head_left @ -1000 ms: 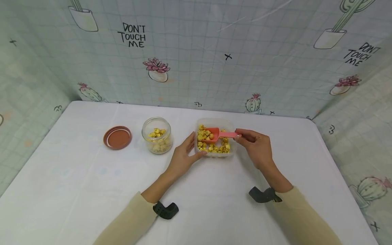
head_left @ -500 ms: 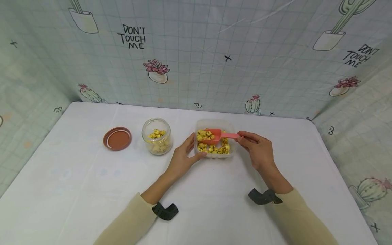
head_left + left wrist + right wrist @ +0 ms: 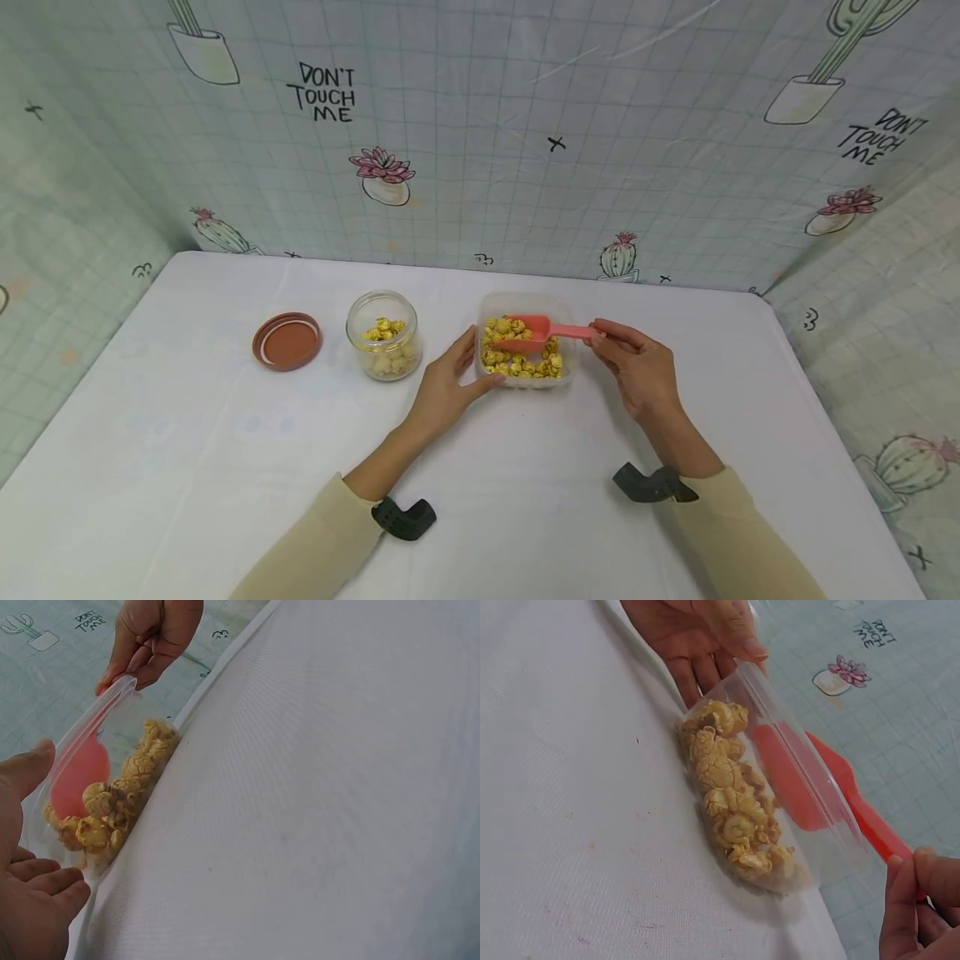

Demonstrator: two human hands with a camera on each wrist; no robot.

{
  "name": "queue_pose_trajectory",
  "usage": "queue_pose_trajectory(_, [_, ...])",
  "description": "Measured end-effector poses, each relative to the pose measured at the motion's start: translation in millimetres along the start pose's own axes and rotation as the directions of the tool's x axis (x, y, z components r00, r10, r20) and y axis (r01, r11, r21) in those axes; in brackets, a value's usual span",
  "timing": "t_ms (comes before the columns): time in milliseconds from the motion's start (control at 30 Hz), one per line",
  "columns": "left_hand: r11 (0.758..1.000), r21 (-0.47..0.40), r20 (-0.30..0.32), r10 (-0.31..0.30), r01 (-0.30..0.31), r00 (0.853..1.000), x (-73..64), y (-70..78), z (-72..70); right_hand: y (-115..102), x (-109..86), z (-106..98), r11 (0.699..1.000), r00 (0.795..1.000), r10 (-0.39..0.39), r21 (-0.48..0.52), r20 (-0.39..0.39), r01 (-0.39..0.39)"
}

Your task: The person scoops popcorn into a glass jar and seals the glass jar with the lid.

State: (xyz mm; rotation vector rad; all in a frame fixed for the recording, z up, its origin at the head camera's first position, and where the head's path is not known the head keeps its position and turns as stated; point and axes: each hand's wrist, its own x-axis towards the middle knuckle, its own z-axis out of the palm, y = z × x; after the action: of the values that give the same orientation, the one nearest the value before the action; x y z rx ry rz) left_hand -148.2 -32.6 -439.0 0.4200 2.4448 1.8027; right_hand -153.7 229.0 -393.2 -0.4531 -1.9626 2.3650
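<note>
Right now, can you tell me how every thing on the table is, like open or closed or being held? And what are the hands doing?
Jar: open, partly filled with popcorn.
Brown lid: off the jar, lying flat.
Clear box: open, popcorn inside.
Scoop: dipped into the box, handle held.
Left hand: touching the box.
Right hand: pinching the scoop's handle.
</note>
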Motion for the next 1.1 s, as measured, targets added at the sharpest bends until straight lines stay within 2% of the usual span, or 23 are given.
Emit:
queue_pose_trajectory(367, [1.0, 0.008, 0.0, -0.006, 0.006, 1.0, -1.2, 1.3, -0.1, 1, -0.6, -4, 0.997, 0.998, -0.067, 0.04, 0.001, 0.067])
queue_pose_trajectory(567, [0.999, -0.035, 0.003, -0.035, 0.035, 0.999, -1.0, 1.2, -1.3, -3, -2.9, -6, 0.993, 0.996, -0.092, 0.082, 0.014, 0.091])
queue_pose_trajectory(667, [0.999, -0.044, -0.005, -0.027, 0.027, 1.0, -2.6, 1.9, -2.1, -6, -4.3, -6, 0.993, 0.995, -0.095, 0.076, 0.019, 0.093])
queue_pose_trajectory(900, [0.991, -0.102, -0.09, 0.079, -0.088, 0.993, -11.9, 4.5, -2.8, -14, -8.3, -7, 0.993, 0.994, -0.108, 0.045, 0.014, 0.107])
queue_pose_trajectory(1100, [0.985, -0.026, -0.116, 0.168, -0.172, 0.979, -29.8, 10.8, -5.5, -21, -11.1, -4, 0.989, 0.991, -0.13, 0.072, 0.036, 0.127])
